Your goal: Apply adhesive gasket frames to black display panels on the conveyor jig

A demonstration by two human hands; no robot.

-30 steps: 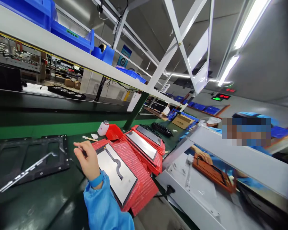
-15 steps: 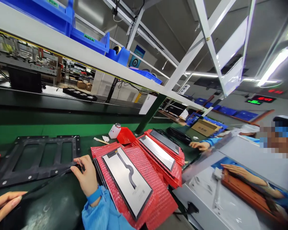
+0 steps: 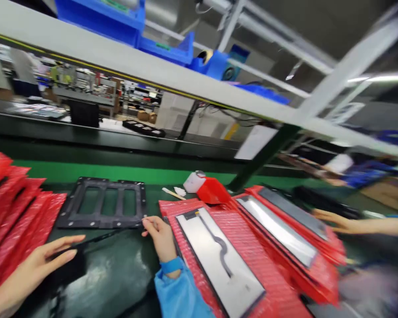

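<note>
My right hand point(image 3: 159, 236), in a blue sleeve, pinches one end of a long thin dark strip point(image 3: 102, 237) beside the near corner of a black frame point(image 3: 102, 203). My left hand point(image 3: 33, 269) holds the other end of that strip low at the left, fingers curled over a dark end piece. The strip spans the dark green bench point(image 3: 119, 274) between both hands. Just right of my right hand lies a silver panel with a black flex cable point(image 3: 219, 256) on red bubble wrap point(image 3: 262, 256).
Stacked red bubble-wrap sheets point(image 3: 9, 207) lie at the left. More panels on red wrap point(image 3: 278, 229) sit at the right, with a small white bottle point(image 3: 193, 181) and red tray point(image 3: 212, 192) behind. Another person's hand point(image 3: 331, 221) reaches in from the right. A shelf with blue bins point(image 3: 102, 13) hangs overhead.
The view has swung left and down. My left hand has come further in and taken the strip's end; my right hand still pinches the other end near the frame's corner.
</note>
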